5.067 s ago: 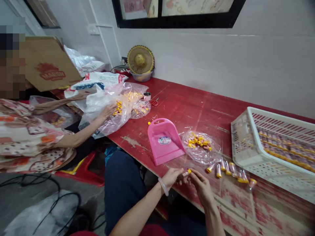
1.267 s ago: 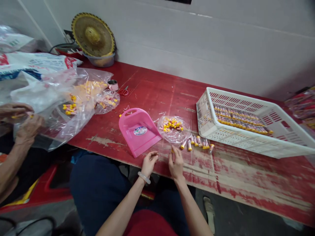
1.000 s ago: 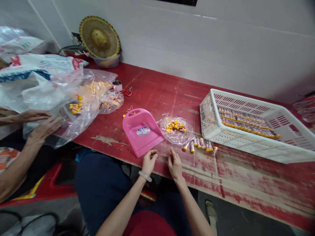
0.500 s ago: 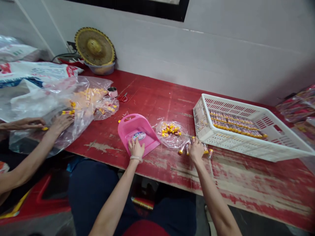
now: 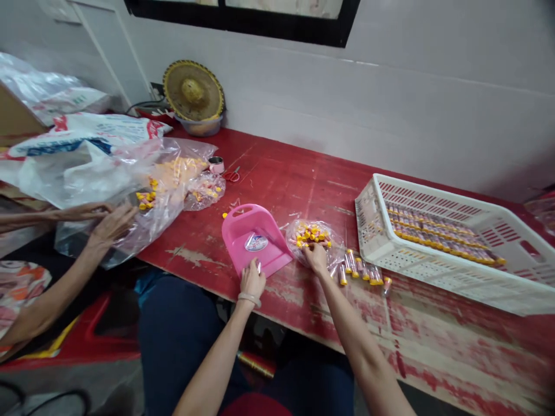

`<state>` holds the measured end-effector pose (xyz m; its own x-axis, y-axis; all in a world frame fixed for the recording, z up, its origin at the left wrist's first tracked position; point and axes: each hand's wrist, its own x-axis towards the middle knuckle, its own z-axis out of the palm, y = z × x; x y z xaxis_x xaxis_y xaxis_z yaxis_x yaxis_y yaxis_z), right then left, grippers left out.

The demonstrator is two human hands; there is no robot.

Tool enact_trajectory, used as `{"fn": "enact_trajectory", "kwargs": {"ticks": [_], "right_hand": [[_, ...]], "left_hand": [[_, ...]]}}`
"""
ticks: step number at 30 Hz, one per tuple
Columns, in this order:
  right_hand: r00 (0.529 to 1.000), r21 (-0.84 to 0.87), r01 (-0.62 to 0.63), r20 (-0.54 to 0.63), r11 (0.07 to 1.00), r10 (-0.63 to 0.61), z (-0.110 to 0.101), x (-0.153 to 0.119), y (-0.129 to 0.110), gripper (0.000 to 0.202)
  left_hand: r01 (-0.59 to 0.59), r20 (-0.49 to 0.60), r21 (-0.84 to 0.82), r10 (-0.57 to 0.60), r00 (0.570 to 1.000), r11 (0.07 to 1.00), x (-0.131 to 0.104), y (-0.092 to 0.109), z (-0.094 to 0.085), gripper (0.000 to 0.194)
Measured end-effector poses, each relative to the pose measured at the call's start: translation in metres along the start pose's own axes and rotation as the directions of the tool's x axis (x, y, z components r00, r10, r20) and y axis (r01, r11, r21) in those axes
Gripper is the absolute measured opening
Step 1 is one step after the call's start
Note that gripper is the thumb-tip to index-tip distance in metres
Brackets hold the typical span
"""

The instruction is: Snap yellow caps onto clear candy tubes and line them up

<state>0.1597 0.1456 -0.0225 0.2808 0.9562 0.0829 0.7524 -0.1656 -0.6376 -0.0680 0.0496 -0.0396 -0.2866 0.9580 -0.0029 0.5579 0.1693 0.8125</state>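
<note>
A pink scoop-shaped tray (image 5: 272, 258) lies on the red table with its handle pointing away. At its near edge my left hand (image 5: 252, 279) is closed, fingers wrapped round a small clear tube (image 5: 259, 266). My right hand (image 5: 316, 257) reaches into a clear plastic bag (image 5: 336, 237) of small yellow-ended pieces (image 5: 313, 233); its fingertips are hidden among them, so its grip is unclear. Right of that bag, several yellow-capped tubes (image 5: 362, 269) lie loosely side by side near the white basket.
A white basket (image 5: 446, 260) holding rows of tubes stands at the right. Another person's hands (image 5: 113, 224) work at a large plastic bag (image 5: 167, 214) on the left. Red scissors (image 5: 233, 175), a small cup (image 5: 216, 165) and a straw hat (image 5: 193, 91) are farther back.
The view has shifted left. My right hand has moved from the loose tubes to the small bag. My left hand has drawn back to the tray's near edge and closed on a tube.
</note>
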Motion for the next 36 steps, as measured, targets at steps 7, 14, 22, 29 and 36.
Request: {"fn": "enact_trajectory", "kwargs": {"ticks": [7, 14, 22, 29, 36], "right_hand": [[0.982, 0.612, -0.002, -0.148, 0.791, 0.117, -0.031, -0.101, 0.011, 0.036], [0.949, 0.800, -0.264, 0.114, 0.539, 0.295, -0.021, -0.159, -0.002, 0.041], [0.936, 0.841, -0.292, 0.153, 0.455, 0.317, -0.017, -0.157, -0.011, 0.045], [0.936, 0.835, -0.304, 0.172, 0.459, 0.308, -0.011, -0.164, -0.003, 0.044], [0.995, 0.621, -0.101, 0.056, 0.777, 0.085, 0.004, -0.157, 0.010, 0.038]], "left_hand": [[0.229, 0.124, -0.722, -0.203, 0.971, 0.653, -0.025, 0.033, 0.016, 0.041], [0.294, 0.218, -0.814, -0.205, 0.954, 0.501, -0.049, 0.047, 0.035, 0.046], [0.209, 0.145, -0.789, -0.156, 0.977, 0.578, -0.049, 0.043, 0.034, 0.043], [0.148, 0.098, -0.753, -0.114, 0.989, 0.641, -0.048, 0.044, 0.036, 0.039], [0.150, 0.216, -0.690, 0.004, 0.976, 0.708, -0.043, 0.049, 0.038, 0.034]]}}
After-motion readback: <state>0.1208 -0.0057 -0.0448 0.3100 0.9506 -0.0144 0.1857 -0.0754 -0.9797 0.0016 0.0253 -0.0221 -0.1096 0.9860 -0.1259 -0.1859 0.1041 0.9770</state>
